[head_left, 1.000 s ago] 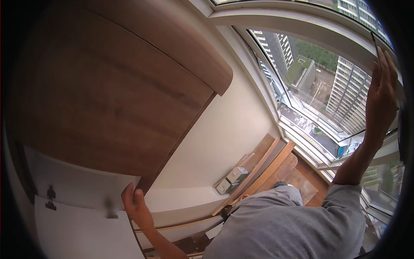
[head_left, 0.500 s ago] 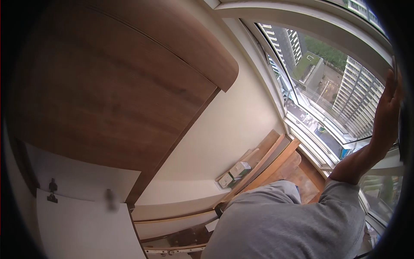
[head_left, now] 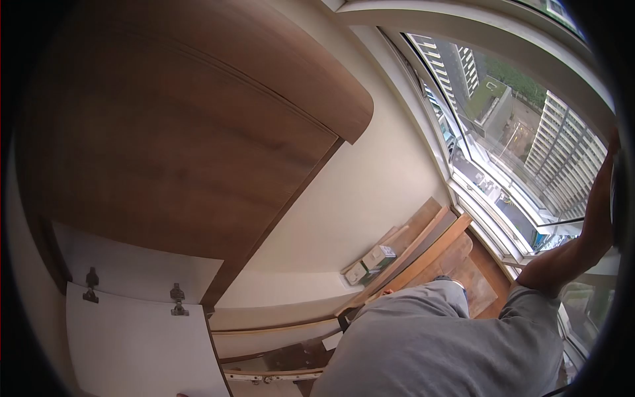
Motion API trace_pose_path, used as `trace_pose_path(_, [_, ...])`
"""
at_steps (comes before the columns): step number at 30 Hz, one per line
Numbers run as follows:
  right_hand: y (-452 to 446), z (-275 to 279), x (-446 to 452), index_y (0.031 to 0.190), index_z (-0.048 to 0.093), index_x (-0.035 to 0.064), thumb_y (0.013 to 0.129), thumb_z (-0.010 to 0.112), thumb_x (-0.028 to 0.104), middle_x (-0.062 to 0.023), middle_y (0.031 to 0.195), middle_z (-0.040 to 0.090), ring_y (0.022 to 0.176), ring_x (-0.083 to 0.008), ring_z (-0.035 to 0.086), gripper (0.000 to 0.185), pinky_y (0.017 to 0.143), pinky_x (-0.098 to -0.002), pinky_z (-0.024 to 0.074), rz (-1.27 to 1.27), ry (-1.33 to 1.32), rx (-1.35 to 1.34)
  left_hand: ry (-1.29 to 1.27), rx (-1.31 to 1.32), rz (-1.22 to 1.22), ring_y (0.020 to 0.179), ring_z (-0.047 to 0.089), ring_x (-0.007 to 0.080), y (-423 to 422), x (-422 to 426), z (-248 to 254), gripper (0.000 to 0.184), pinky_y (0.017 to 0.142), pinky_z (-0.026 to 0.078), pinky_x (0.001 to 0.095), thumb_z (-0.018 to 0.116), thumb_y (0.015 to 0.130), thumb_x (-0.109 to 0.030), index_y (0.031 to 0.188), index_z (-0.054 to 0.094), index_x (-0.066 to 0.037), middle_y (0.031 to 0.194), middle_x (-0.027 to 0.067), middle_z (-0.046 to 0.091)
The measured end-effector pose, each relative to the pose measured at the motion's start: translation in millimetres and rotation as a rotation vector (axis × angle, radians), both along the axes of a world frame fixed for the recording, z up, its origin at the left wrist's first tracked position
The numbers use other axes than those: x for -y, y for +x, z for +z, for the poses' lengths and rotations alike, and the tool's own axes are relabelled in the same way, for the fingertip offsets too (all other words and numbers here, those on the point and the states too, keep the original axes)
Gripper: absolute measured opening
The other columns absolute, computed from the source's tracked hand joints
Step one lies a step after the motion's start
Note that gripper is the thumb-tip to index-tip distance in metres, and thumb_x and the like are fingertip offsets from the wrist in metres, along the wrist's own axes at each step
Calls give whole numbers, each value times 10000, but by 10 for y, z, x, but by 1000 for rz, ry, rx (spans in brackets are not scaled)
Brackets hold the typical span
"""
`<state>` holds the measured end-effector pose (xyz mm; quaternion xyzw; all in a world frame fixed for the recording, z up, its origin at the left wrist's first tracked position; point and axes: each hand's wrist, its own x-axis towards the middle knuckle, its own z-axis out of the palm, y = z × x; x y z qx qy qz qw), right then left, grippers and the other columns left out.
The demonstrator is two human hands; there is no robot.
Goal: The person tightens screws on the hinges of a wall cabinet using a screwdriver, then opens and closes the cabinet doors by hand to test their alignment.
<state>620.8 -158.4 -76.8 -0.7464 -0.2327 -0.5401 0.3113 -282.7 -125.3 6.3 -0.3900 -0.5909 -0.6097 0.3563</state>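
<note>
Head view: maybe bracing right hand (head_left: 612, 151) by window edge (head_left: 574, 78), left fingertip (head_left: 182, 395) over white door (head_left: 142, 341); cannot tell grips; next, likely balance.

Your white panel (head_left: 142, 344) sits btm L of view: flat, plain, matte, w/ a dark, narrow R edge; its btm runs out of frame, so you can't see full ht. You've 2 metal hinges, L hinge (head_left: 90, 286) & R hinge (head_left: 178, 301), spaced apart along its top edge. Each is fixed to the panel below & the white surface (head_left: 149, 255) above, so your panel's hinged open, top edge slightly slanted.
</note>
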Motion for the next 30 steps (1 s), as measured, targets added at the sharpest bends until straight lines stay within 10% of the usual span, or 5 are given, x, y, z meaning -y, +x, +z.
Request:
trace_pose_path(5, [685,-854,598,1345,638,87,1054,539,320,-114,1134,748,953,-287,735,385,801,-358,599,-237,-202,-240,-31,-396,630,1089,630,437,1362,-157,137,794,903,550,496,611,995,-465,1391,411,194,1271,354,553])
trace_pose_path(10, [379,-226,180,1432,561,104,1113,368,277,-121,1364,634,1267,-281,594,411,1086,-396,484,-206,-224,-10,24,-69,-122,1232,558,305,2211,-847,-306,457,1043,457,401,590,1043,-262,1362,506,54,1347,205,559])
trace_pose_path(15, [410,-158,12,1421,567,110,1102,371,380,-102,1368,626,1277,-283,585,461,1069,-403,503,-289,-132,-66,-269,-271,-499,1235,569,321,2425,-1803,-607,352,1049,447,439,569,1036,-220,1297,593,17,1319,186,589])
trace_pose_path(23, [532,-102,163,1337,617,84,1065,476,427,-157,1281,639,1080,-344,683,459,856,-442,602,-347,-317,82,-177,-422,-471,1125,610,348,1993,-3096,-931,346,1019,441,480,612,992,-325,1134,676,-17,1179,160,666])
trace_pose_path(30, [-168,146,-100,1390,526,15,931,659,552,-228,1358,561,1249,-396,579,718,997,-486,529,-436,-439,-59,-228,-638,-611,1000,700,346,1493,-3199,-1191,511,930,547,451,368,1096,-343,1065,684,58,1099,209,717])
